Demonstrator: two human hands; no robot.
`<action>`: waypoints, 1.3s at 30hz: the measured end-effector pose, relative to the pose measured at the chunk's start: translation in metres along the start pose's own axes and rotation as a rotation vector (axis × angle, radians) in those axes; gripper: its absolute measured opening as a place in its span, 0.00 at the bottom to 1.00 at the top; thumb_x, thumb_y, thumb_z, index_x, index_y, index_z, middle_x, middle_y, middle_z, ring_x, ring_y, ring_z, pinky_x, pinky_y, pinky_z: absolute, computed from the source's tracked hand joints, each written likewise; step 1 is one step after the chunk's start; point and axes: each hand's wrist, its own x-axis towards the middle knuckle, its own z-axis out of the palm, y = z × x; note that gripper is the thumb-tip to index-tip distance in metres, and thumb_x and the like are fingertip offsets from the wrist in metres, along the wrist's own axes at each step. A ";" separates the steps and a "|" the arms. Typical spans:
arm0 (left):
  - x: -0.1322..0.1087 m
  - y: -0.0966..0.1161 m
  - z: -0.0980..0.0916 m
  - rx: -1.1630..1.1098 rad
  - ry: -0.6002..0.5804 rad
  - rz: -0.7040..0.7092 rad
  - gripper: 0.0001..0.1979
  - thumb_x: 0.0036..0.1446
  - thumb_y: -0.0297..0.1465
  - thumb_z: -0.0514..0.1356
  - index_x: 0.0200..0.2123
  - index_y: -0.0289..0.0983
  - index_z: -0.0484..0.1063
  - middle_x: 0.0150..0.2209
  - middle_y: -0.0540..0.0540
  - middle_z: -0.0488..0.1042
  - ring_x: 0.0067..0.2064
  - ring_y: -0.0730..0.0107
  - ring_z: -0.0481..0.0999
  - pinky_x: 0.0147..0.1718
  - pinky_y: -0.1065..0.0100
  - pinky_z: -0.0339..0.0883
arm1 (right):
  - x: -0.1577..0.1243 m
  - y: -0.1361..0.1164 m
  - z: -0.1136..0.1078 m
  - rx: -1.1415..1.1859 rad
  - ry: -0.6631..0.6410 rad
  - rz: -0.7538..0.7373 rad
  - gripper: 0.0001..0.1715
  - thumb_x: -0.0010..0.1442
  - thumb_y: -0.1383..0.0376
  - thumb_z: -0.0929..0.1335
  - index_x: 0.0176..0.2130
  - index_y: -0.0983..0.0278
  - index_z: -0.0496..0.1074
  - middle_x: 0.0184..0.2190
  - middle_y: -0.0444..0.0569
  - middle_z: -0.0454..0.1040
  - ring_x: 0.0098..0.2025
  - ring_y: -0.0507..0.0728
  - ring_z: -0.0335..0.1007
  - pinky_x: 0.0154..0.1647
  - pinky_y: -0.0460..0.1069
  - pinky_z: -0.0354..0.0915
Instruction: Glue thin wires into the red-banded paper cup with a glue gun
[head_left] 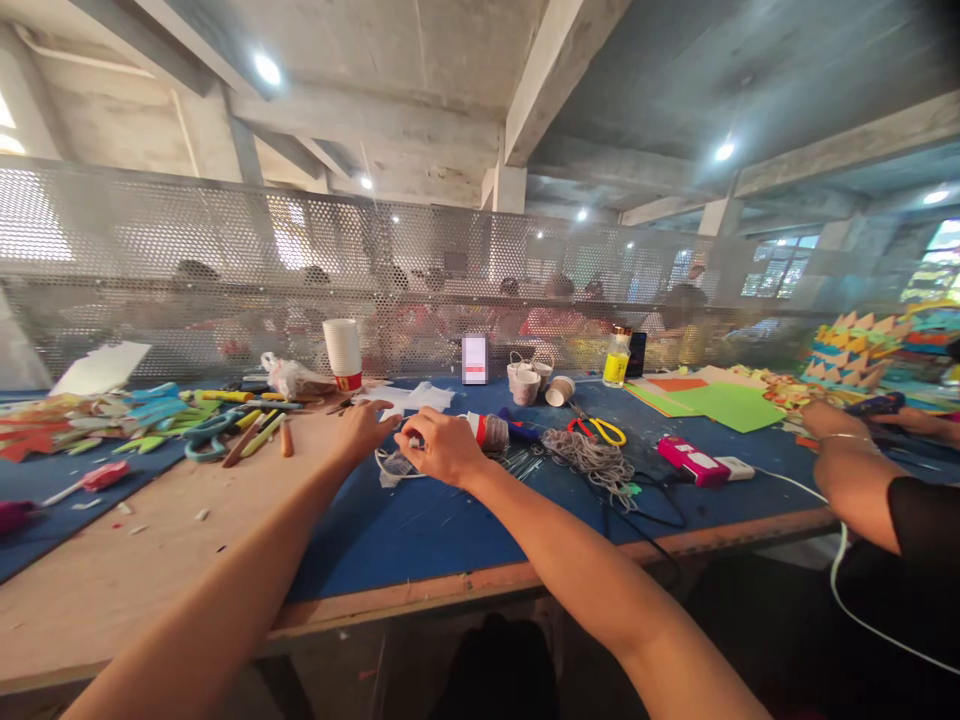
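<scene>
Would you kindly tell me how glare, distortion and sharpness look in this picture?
Head view: the upper-left ceiling lamp glares white; head view: the wearer's forearms look stretched toward the bottom edge, as with a wide lens; head view: people behind the perforated screen look hazy.

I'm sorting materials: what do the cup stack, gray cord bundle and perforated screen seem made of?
Cup stack: probably paper, matt white, judging by the thin nested rims.
Gray cord bundle: dull, perhaps paper or plant fiber; thin, loose strands leave that open.
Perforated screen: likely metal, from its grayish sheen and punched holes.
</scene>
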 end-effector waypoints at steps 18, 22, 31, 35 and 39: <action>0.005 -0.021 0.019 0.159 -0.048 -0.101 0.22 0.49 0.34 0.61 0.49 0.35 0.73 0.46 0.36 0.78 0.50 0.53 0.75 0.47 0.63 0.66 | -0.005 0.005 0.018 0.033 -0.207 -0.128 0.13 0.61 0.72 0.63 0.45 0.63 0.72 0.43 0.49 0.72 0.44 0.55 0.70 0.47 0.49 0.65; 0.004 -0.023 0.013 0.157 -0.045 -0.107 0.20 0.48 0.35 0.62 0.45 0.35 0.76 0.43 0.36 0.79 0.46 0.51 0.77 0.44 0.63 0.67 | -0.005 0.001 0.016 0.023 -0.267 -0.066 0.14 0.63 0.71 0.61 0.45 0.62 0.72 0.44 0.49 0.74 0.44 0.55 0.72 0.46 0.48 0.65; -0.001 -0.015 -0.010 0.011 -0.033 -0.160 0.17 0.51 0.44 0.56 0.28 0.38 0.78 0.29 0.43 0.80 0.33 0.57 0.77 0.30 0.66 0.65 | -0.006 0.000 0.015 0.008 -0.295 -0.055 0.13 0.64 0.68 0.61 0.43 0.61 0.73 0.44 0.48 0.76 0.43 0.55 0.74 0.44 0.47 0.65; 0.000 -0.017 -0.008 0.071 -0.028 -0.127 0.17 0.51 0.41 0.55 0.31 0.37 0.78 0.31 0.41 0.80 0.34 0.55 0.77 0.32 0.65 0.65 | -0.006 0.000 0.018 0.015 -0.286 -0.046 0.12 0.64 0.66 0.62 0.41 0.60 0.74 0.43 0.46 0.77 0.42 0.55 0.75 0.43 0.47 0.65; 0.001 -0.022 -0.001 0.073 -0.047 -0.098 0.17 0.49 0.40 0.57 0.35 0.37 0.78 0.35 0.40 0.80 0.38 0.54 0.78 0.35 0.65 0.66 | -0.006 0.000 0.019 0.012 -0.289 -0.024 0.13 0.64 0.65 0.61 0.41 0.60 0.74 0.42 0.46 0.78 0.42 0.55 0.75 0.42 0.47 0.65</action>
